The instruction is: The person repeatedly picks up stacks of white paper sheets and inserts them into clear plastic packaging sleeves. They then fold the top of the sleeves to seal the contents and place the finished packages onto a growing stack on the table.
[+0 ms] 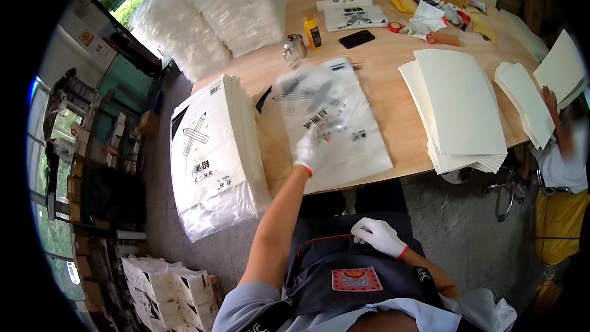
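Note:
My left hand, in a white glove with a red cuff, reaches over a pile of clear printed plastic bags at the table's front edge. Its fingers are blurred against the bags, so their grip cannot be made out. My right hand, gloved the same way, rests at my dark apron with its fingers curled together and nothing visible in them. Left of the bags lies a thick stack of filled paper packs in printed clear plastic, its near end hanging past the table edge.
Stacks of cream paper sheets stand on the right of the wooden table, near another person's hand. Behind the bags are a metal jar, an orange bottle and a phone. Large plastic-wrapped bundles rise at the back left.

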Tool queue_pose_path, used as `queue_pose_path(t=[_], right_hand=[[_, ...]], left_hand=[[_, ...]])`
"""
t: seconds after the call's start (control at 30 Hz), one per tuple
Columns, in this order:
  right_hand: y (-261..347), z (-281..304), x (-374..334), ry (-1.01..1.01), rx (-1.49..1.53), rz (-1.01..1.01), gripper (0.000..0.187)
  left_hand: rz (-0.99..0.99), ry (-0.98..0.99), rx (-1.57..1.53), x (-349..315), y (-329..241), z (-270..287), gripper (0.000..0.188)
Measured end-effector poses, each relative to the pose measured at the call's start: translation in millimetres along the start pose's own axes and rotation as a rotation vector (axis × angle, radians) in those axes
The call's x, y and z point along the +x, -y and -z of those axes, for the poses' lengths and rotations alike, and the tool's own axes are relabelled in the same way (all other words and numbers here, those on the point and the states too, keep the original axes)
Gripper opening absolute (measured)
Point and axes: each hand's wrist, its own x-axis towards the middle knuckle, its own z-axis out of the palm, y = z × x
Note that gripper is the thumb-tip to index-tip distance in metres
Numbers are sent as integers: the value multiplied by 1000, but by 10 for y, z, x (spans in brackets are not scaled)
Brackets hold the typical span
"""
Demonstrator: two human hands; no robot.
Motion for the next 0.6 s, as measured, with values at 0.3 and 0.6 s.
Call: queue_pose_path(t=[0.3,0.6], right_hand=[[108,-31,74,-23,-105,34,26],[57,3,71,-105,-71,69,23]], left_hand=[[-162,3,594,-654,-980,-310,41],[-269,-6,455,-546,-697,-477,20]])
